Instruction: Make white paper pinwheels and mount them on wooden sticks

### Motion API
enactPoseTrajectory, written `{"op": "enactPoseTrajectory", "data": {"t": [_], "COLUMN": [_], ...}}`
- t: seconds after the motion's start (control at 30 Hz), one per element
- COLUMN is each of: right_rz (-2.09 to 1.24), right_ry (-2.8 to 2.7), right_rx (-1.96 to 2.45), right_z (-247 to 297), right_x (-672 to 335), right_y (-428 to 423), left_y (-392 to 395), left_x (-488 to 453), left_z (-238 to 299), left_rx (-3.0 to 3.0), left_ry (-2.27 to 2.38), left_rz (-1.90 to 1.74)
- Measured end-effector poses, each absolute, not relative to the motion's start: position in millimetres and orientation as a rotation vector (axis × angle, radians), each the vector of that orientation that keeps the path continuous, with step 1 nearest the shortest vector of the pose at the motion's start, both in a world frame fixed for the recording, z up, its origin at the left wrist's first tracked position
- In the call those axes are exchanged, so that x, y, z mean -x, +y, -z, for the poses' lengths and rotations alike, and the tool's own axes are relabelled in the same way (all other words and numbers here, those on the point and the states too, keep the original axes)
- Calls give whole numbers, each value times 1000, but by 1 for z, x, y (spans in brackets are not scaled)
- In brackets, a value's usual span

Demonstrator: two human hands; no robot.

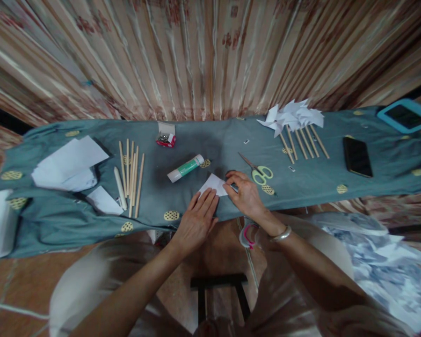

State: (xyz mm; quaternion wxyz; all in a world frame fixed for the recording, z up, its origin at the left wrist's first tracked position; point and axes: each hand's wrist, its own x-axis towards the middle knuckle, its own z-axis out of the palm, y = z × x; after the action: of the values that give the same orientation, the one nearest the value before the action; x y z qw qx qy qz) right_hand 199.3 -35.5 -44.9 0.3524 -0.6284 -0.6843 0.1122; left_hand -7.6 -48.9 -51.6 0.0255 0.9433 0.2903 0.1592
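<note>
A small folded piece of white paper (214,182) lies near the front edge of the cloth-covered table. My left hand (199,216) rests on its lower left part, fingers stretched out flat and pressing it down. At the paper's right corner, my right hand (243,193) has thumb and fingers pinched together on it. A green and white glue stick (185,168) lies just beyond the paper. Scissors with light green handles (261,174) lie beside my right hand, blades pointing away to the left.
Wooden sticks (132,175) and white paper sheets (70,161) lie at left, near a red box of small metal pieces (166,135). Several paper pinwheels on sticks (294,117), a black phone (358,157) and a blue-framed tablet (407,116) are at right. A plastic bag (389,267) holds white pinwheels below.
</note>
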Motion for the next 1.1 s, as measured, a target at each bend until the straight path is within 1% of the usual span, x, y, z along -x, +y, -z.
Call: {"op": "enactPoseTrajectory", "data": {"t": [0.63, 1.1], "right_rz": [-310, -202], "right_ry": [-1770, -1816], "right_rx": [1656, 1680], "right_z": [45, 48], "right_x": [-200, -191], "right_y": [-32, -46], "left_y": [-48, -48], "left_x": [5, 3], "left_z": [50, 46], "left_rx": [-2909, -2943], "left_ry": [905, 944], "left_rz": [-451, -419]}}
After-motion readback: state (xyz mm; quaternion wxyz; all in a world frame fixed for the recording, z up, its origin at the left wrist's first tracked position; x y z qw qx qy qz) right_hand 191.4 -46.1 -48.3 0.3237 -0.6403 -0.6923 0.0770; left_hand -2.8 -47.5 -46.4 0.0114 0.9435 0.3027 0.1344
